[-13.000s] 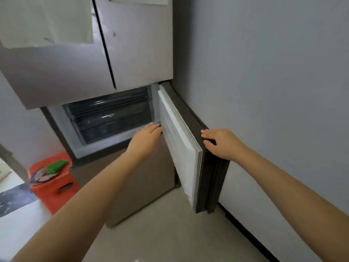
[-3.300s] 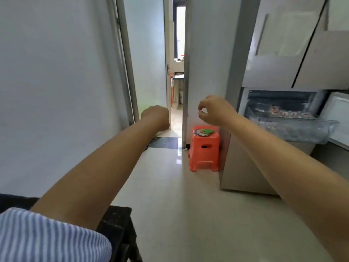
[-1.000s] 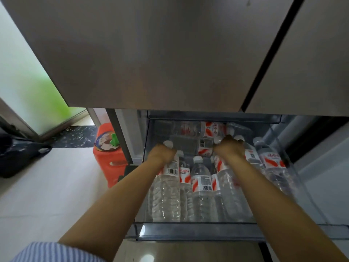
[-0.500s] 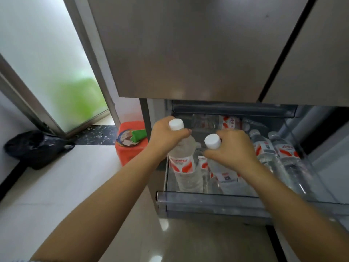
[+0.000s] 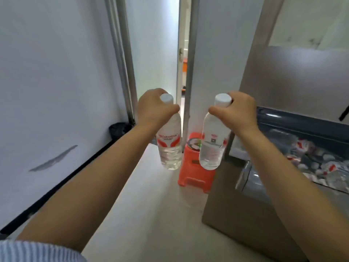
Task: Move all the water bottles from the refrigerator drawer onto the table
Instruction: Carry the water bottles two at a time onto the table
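Your refrigerator drawer (image 5: 309, 161) hangs open at right, many water bottles (image 5: 321, 163) left inside (most of the job). Your left hand (image 5: 154, 108) grips one bottle (image 5: 170, 146) by its neck, your right hand (image 5: 238, 111) another bottle (image 5: 213, 146); no table in sight.

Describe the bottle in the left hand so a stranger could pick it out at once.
Start at the narrow doorway straight ahead, then drop to the two raised hands in front of it. The left hand grips a clear water bottle by its neck. Unlike the bottle in the right hand, it shows a red-and-white label facing the camera.
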The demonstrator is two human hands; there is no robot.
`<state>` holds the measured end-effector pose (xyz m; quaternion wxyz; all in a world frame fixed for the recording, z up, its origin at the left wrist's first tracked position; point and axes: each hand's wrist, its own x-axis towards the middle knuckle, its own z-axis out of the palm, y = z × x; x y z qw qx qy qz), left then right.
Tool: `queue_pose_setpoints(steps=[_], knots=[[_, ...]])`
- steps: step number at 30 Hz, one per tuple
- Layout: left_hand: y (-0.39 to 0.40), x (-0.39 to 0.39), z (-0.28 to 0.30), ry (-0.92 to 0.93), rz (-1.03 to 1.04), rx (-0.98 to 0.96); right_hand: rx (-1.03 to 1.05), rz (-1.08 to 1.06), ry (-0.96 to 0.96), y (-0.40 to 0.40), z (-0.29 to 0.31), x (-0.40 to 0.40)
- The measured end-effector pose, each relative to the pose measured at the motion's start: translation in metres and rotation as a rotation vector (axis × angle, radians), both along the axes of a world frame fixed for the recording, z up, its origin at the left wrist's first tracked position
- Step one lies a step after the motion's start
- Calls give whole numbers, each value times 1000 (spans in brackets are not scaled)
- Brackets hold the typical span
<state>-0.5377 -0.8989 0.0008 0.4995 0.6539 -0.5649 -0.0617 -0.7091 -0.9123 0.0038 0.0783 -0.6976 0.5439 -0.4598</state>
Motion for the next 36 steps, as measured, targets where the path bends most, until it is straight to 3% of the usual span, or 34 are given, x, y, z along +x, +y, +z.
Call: queue_pose_setpoints(steps=[6,12,19,22,29,36], knots=[[112,167,-20,-94,320,166,158,379,-24,53,-11,177],[231,316,-32,-200,576,280,157,709,143,111,-19,353],[346,465,-35,-164,885,426,134,986,469,174,-32,556],[382,530,-33,-112,987,493,109,1110,518,200,-39,640],[452,663,-24,-44,1140,469,154,1267,464,253,-36,813],[505,783,-41,4,1246,393,125,1286,515,310,-52,943]])
